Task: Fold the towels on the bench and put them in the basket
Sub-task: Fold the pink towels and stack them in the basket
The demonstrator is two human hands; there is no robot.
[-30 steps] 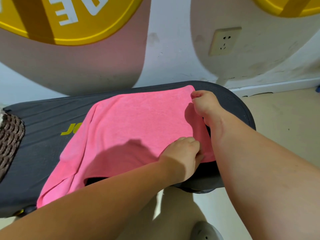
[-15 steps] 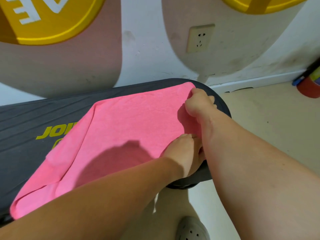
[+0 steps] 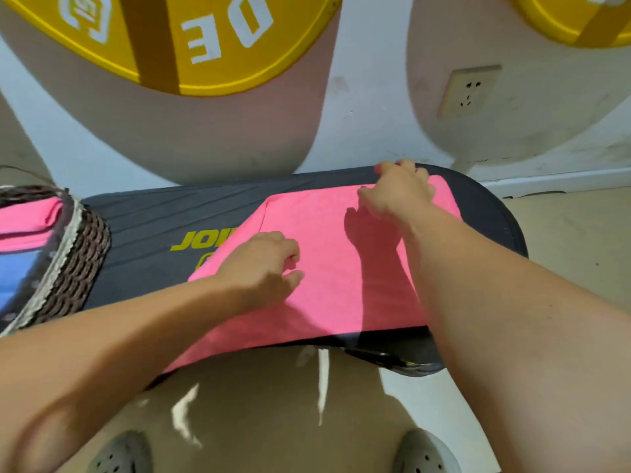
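- Pink towel [image 3: 341, 268] lies part-folded on the table [image 3: 143, 220] under both hands.
- Left hand [image 3: 263, 264] rests on it, loosely curled, gripping nothing; right hand [image 3: 399, 192] touches its far edge, grip unclear.
- Basket [image 3: 82, 254], left of the left hand, holds folded towels [image 3: 27, 223]; more folds likely remain.

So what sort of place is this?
Probably a gym or workout room, though I can't be sure: a padded black bench with a yellow logo, big yellow round graphics on the wall, and a plain wall socket.

Towel [image 3: 341, 268] lies on bench [image 3: 143, 216], basket [image 3: 68, 261] at its left end.
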